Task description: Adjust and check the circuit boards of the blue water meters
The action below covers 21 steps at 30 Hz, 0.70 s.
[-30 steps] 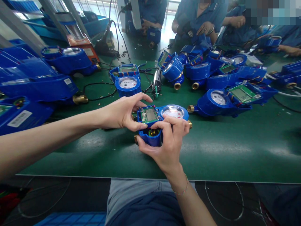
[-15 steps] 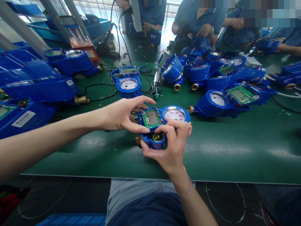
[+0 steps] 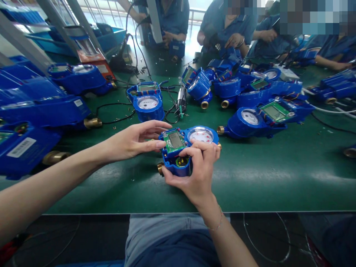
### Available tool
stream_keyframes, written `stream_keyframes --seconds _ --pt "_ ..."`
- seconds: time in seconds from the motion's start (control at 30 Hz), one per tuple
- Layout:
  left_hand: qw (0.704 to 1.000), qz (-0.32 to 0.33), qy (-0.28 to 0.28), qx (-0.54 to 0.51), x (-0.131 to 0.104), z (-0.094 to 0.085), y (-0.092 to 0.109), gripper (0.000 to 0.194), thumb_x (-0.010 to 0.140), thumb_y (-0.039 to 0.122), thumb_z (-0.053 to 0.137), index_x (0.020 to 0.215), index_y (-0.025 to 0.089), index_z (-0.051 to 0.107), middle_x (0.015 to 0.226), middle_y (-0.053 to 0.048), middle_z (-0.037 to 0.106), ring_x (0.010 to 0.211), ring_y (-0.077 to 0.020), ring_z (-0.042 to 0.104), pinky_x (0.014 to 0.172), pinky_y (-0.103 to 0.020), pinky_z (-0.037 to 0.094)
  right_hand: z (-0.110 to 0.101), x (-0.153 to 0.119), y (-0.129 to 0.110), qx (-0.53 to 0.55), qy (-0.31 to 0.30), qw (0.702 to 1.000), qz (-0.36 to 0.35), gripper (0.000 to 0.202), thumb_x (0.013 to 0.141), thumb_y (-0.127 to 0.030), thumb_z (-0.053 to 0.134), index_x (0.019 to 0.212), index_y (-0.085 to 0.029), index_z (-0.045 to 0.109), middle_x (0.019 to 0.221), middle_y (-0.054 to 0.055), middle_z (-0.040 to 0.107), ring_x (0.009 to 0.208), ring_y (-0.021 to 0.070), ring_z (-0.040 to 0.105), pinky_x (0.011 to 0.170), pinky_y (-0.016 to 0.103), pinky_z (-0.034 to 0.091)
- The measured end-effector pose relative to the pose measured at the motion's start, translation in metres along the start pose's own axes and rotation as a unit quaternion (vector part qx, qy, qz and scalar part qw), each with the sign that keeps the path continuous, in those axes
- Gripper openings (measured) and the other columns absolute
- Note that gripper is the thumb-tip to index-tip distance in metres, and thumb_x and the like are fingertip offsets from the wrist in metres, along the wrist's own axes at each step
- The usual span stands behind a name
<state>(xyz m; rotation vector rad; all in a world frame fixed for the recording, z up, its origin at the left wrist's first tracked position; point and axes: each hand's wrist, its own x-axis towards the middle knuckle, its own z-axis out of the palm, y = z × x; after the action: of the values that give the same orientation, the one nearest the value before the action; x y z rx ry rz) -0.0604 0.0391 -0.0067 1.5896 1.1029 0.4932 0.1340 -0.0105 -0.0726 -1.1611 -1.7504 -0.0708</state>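
Note:
In front of me on the bench lies a blue water meter [image 3: 180,171] with its electronics housing uncovered. A green circuit board [image 3: 175,141] with a small grey display sits tilted in that housing, and a round white dial [image 3: 200,135] is to its right. My right hand [image 3: 198,168] grips the meter's near side, thumb low by the brass fitting [image 3: 160,168], fingers bent over the board's near edge and the dial. At the board's left edge is my left hand [image 3: 136,140], fingers stretched out and thumb tip touching or nearly touching it. Part of the dial is covered by my fingers.
Several blue meters stand left [image 3: 41,100], behind [image 3: 147,107] and right [image 3: 258,118] on the green bench [image 3: 250,178]. A dark powered-screwdriver-like tool [image 3: 181,98], black cables and loose screws lie beyond my hands. Co-workers [image 3: 228,22] handle meters across the bench.
My left hand has drawn back to the left, its thumb shifting from the board's near edge to its left edge. My right hand keeps its grip. The whole view has shifted slightly.

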Motion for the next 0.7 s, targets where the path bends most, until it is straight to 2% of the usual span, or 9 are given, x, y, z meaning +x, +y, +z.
stream_keyframes --seconds 0.1,0.27,0.4,0.57,0.7 --pt "1.0 -0.001 -0.002 0.02 0.001 -0.001 -0.004 0.058 0.086 0.045 0.067 0.135 0.023 0.046 0.141 -0.004 0.055 0.127 -0.0229 0.054 0.111 -0.037 0.043 0.003 0.001 0.0 0.018 0.022 1.0 -0.006 0.046 0.066 -0.043 0.077 0.097 -0.022 0.05 0.103 0.007 0.059 0.101 0.0268 0.058 0.103 0.05 0.034" --pt "1.0 -0.007 0.016 0.012 0.006 -0.002 -0.016 0.063 0.08 0.047 0.073 0.135 0.027 0.05 0.144 -0.004 0.054 0.131 -0.0275 0.052 0.112 -0.038 0.044 0.006 0.003 0.001 0.045 0.029 0.999 -0.002 0.053 0.069 -0.043 0.076 0.106 -0.022 0.045 0.107 0.01 0.059 0.105 0.027 0.058 0.101 0.05 0.04" --pt "1.0 -0.02 0.012 -0.004 0.005 0.0 -0.015 0.065 0.079 0.047 0.073 0.135 0.026 0.05 0.145 -0.006 0.053 0.134 -0.0311 0.048 0.111 -0.042 0.044 0.006 0.001 0.002 0.056 0.042 0.998 -0.007 0.055 0.07 -0.042 0.076 0.11 -0.021 0.044 0.107 0.01 0.057 0.106 0.0268 0.057 0.099 0.049 0.042" --pt "0.999 -0.033 0.002 -0.024 0.005 0.004 -0.013 0.066 0.078 0.045 0.075 0.135 0.027 0.048 0.146 -0.005 0.052 0.135 -0.03 0.047 0.109 -0.038 0.046 0.004 -0.003 0.003 0.055 0.046 0.997 -0.011 0.055 0.069 -0.042 0.077 0.108 -0.018 0.046 0.105 0.011 0.058 0.105 0.0265 0.057 0.103 0.051 0.039" --pt "0.997 -0.054 -0.004 -0.055 0.006 0.005 -0.012 0.07 0.077 0.043 0.077 0.137 0.028 0.044 0.149 -0.006 0.049 0.133 -0.0311 0.049 0.105 -0.038 0.05 0.004 -0.006 0.004 0.056 0.046 0.997 -0.002 0.052 0.071 -0.043 0.076 0.107 -0.02 0.046 0.106 0.01 0.058 0.105 0.0266 0.059 0.103 0.05 0.039"
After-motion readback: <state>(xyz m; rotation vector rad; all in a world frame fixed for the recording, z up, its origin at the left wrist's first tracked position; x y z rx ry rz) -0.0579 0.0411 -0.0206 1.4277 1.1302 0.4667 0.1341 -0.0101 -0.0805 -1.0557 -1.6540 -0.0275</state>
